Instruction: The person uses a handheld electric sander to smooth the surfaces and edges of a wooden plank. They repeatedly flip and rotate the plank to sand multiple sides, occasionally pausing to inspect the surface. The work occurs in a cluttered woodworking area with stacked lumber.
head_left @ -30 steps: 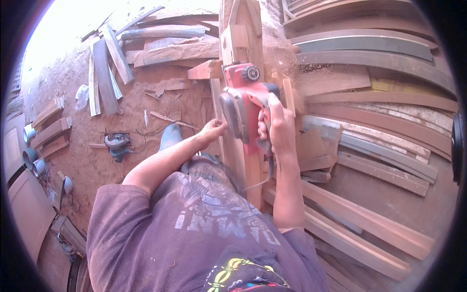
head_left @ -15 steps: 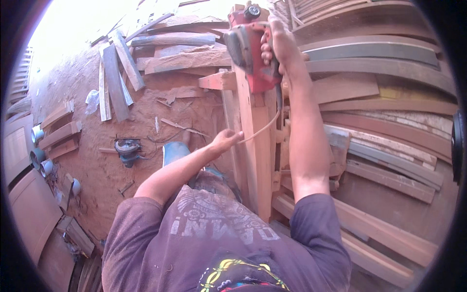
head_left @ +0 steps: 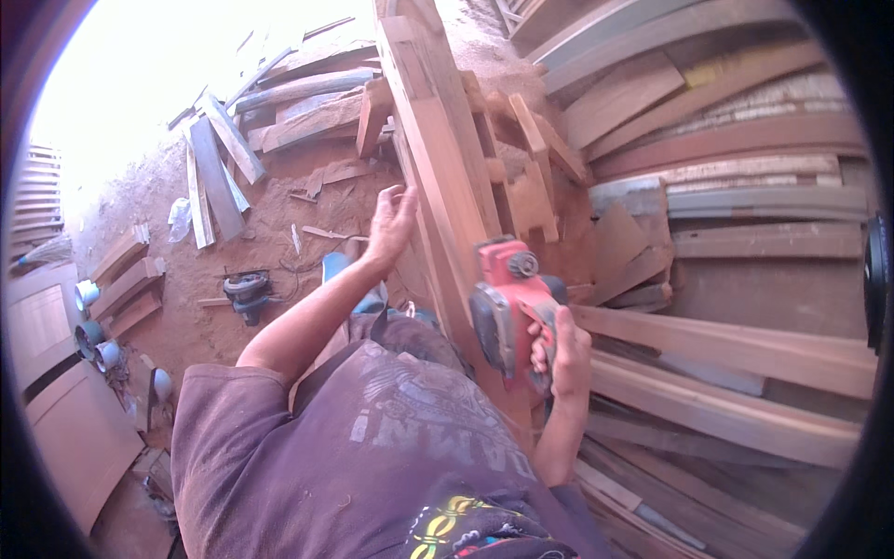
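Note:
My right hand (head_left: 566,352) is wrapped round the handle of a red and black electric planer (head_left: 510,293). The planer is over the near part of a long wooden beam (head_left: 438,158); whether its sole touches the wood I cannot tell. To the left of the beam is my left hand (head_left: 391,228), its fingers stretched out close to the beam's side and holding nothing visible. Beneath the beam, a slotted wooden frame (head_left: 517,168) shows on its right side. The planer's cord is hidden from view.
Stacked boards (head_left: 736,140) fill the right side, and long planks (head_left: 726,359) lie nearer. At the left, a circular saw (head_left: 248,291) rests on the dusty ground among offcuts. Loose boards (head_left: 219,172) lie beyond it, with panels (head_left: 88,438) at the left edge.
My right hand has drawn the planer back from the beam's far end toward my body. My left hand has moved up and left, away from the cord, and its fingers have opened.

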`<action>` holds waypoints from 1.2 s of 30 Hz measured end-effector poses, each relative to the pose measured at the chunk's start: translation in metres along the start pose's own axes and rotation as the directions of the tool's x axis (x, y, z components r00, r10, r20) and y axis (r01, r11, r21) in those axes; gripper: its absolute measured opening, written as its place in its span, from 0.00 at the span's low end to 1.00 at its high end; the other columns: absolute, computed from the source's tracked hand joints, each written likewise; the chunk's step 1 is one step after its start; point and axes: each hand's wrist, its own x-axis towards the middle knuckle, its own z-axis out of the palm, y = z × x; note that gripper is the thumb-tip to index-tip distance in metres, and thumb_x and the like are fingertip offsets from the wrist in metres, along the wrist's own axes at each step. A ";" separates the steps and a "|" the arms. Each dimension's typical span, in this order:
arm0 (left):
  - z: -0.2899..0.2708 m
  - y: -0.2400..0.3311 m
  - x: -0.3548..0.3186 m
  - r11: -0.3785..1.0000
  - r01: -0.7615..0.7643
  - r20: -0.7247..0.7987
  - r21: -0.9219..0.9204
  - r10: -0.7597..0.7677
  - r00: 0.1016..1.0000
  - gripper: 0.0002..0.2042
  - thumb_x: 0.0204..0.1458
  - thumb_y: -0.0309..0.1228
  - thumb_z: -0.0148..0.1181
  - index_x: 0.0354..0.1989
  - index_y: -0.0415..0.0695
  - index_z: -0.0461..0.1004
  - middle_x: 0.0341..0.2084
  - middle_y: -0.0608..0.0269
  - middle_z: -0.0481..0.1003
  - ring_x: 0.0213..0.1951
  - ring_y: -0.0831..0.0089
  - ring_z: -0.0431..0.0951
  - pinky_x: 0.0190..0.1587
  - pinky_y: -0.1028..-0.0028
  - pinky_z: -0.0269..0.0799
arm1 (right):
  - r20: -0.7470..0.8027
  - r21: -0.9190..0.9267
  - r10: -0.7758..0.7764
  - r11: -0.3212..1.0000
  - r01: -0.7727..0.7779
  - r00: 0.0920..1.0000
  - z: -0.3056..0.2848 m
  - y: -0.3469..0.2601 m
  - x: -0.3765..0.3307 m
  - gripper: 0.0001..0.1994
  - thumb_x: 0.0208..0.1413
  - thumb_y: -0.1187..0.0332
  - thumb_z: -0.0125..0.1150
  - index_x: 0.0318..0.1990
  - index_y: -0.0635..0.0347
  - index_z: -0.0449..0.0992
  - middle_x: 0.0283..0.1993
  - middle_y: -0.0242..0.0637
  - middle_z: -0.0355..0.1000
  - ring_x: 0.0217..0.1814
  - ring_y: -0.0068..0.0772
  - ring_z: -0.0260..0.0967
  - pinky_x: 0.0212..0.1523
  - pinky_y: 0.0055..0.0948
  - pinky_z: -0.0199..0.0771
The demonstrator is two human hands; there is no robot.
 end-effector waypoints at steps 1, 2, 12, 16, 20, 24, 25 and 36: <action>0.020 -0.004 -0.016 0.993 -0.086 -0.035 0.085 0.089 0.995 0.40 0.64 0.51 0.66 0.74 0.35 0.55 0.67 0.43 0.66 0.67 0.56 0.70 0.70 0.56 0.66 | -0.051 0.067 0.013 0.998 -0.009 0.999 -0.011 0.009 -0.023 0.30 0.76 0.43 0.47 0.45 0.67 0.79 0.26 0.28 0.68 0.20 0.17 0.61 0.19 0.21 0.60; 0.043 -0.009 -0.031 0.970 -0.172 -0.055 0.173 0.184 0.981 0.49 0.59 0.51 0.72 0.76 0.34 0.50 0.70 0.38 0.61 0.71 0.52 0.65 0.75 0.55 0.61 | -0.107 0.138 0.028 0.990 -0.013 0.994 -0.022 0.020 -0.042 0.30 0.76 0.43 0.48 0.42 0.67 0.79 0.26 0.28 0.68 0.19 0.17 0.61 0.19 0.20 0.60; 0.077 -0.007 -0.088 0.825 -0.294 -0.008 0.483 0.340 0.940 0.67 0.39 0.29 0.77 0.81 0.39 0.28 0.74 0.38 0.51 0.76 0.49 0.54 0.78 0.59 0.54 | -0.394 0.278 0.146 0.960 -0.033 0.907 -0.084 0.151 -0.138 0.30 0.74 0.40 0.50 0.43 0.64 0.78 0.23 0.28 0.65 0.17 0.19 0.60 0.16 0.23 0.59; 0.054 -0.031 -0.095 0.927 -0.219 0.097 0.305 0.198 0.975 0.71 0.42 0.37 0.83 0.82 0.40 0.25 0.75 0.38 0.51 0.76 0.47 0.57 0.76 0.59 0.59 | -0.368 0.287 0.180 0.955 -0.073 0.912 -0.084 0.160 -0.136 0.31 0.73 0.38 0.51 0.43 0.63 0.78 0.21 0.27 0.64 0.17 0.19 0.61 0.16 0.23 0.59; 0.036 -0.021 -0.163 0.941 0.274 0.294 0.197 -0.323 0.900 0.69 0.49 0.52 0.80 0.82 0.41 0.25 0.76 0.44 0.53 0.77 0.51 0.57 0.72 0.45 0.62 | -0.310 0.256 0.171 0.962 -0.091 0.935 -0.083 0.166 -0.125 0.29 0.75 0.43 0.51 0.43 0.66 0.78 0.25 0.28 0.66 0.18 0.19 0.61 0.17 0.24 0.61; 0.025 -0.026 -0.187 0.945 0.325 0.466 0.038 -0.304 0.831 0.53 0.56 0.55 0.72 0.81 0.44 0.46 0.68 0.52 0.68 0.67 0.58 0.71 0.60 0.50 0.71 | -0.210 0.149 0.097 0.987 -0.066 0.973 -0.070 0.150 -0.103 0.28 0.75 0.43 0.51 0.41 0.65 0.78 0.21 0.27 0.65 0.19 0.20 0.62 0.19 0.26 0.64; 0.025 -0.022 -0.186 0.942 0.329 0.452 0.065 -0.321 0.832 0.50 0.57 0.55 0.71 0.80 0.45 0.50 0.67 0.53 0.70 0.64 0.60 0.74 0.58 0.52 0.72 | -0.194 0.132 0.082 0.990 -0.057 0.978 -0.070 0.148 -0.100 0.28 0.76 0.43 0.50 0.41 0.65 0.78 0.21 0.27 0.65 0.19 0.20 0.63 0.19 0.26 0.65; 0.058 0.143 -0.225 0.980 -0.035 0.420 -0.193 0.115 0.900 0.70 0.46 0.43 0.83 0.82 0.42 0.25 0.68 0.41 0.65 0.67 0.55 0.72 0.63 0.58 0.73 | -0.054 0.102 0.013 0.995 -0.007 0.998 -0.050 0.141 -0.090 0.28 0.74 0.42 0.54 0.39 0.64 0.76 0.20 0.27 0.65 0.16 0.20 0.62 0.18 0.24 0.62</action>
